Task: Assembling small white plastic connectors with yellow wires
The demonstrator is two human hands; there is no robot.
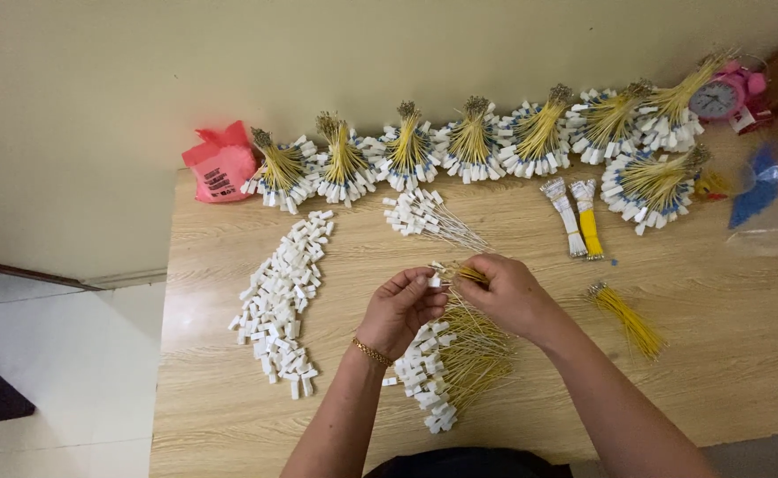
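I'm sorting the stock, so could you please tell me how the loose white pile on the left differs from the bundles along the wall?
The white pile is loose plastic pieces with no wires; the bundles have yellow wires fitted. The pile lies scattered in a long strip; the bundles are tied, fanned out, and set in a row. The bundles show blue marks; the pile looks plain white. Both lie on the wooden table.

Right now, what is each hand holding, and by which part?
The left hand pinches a small white connector block at its fingertips. The right hand grips a thin yellow wire near its end, close to the block.
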